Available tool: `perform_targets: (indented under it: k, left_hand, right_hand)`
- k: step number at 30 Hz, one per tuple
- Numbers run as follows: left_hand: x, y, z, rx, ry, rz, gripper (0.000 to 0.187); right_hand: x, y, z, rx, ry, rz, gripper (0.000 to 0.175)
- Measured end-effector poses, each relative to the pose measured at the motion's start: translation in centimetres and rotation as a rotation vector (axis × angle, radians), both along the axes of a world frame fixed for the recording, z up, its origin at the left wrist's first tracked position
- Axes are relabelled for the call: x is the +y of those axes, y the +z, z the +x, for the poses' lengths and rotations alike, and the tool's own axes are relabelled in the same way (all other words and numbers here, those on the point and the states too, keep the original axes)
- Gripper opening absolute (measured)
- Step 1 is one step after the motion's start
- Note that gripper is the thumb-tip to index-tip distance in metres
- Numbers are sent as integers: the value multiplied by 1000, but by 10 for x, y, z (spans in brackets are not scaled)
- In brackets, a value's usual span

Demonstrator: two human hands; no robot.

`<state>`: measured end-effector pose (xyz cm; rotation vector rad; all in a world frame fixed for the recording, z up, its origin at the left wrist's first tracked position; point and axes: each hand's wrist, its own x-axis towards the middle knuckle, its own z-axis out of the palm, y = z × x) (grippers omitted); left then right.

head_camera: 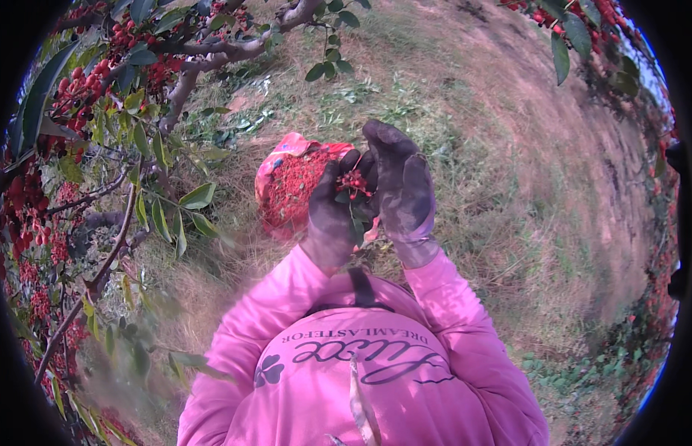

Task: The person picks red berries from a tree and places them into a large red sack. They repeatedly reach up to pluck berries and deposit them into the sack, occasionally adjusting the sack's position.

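Both hands are in dark, dirty gloves and meet side by side in front of the chest. My left hand (333, 217) is partly curled around a small cluster of red berries (353, 183) with green leaves below it. Close against it, my right hand (403, 187) is raised with bent fingers; whether it grips part of the sprig is hard to see. Behind my left hand, a red and pink bag (293, 144) stands on the ground, heaped with small red berries (296, 187); the hands hide its right part.
A tree branch (234, 51) with leaves and red berry clusters (81, 92) fills the left side. A thin bare stem (120, 240) rises at lower left. More berry twigs (577, 33) hang at upper right. Dry grass (491, 223) covers the ground.
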<state>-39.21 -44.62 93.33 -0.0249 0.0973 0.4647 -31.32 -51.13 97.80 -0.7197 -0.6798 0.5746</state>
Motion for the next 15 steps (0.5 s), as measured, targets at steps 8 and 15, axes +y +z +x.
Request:
perform_targets:
  k: [8,15]
  left_hand:
    - [5,11,-15,110,69,-12,34]
    - [6,20,-30,102,-50,75,33]
  right_hand:
    - [-16,31,17,-1212,-278,-428,46]
    - [-1,1,19,-1153,-260,-507,25]
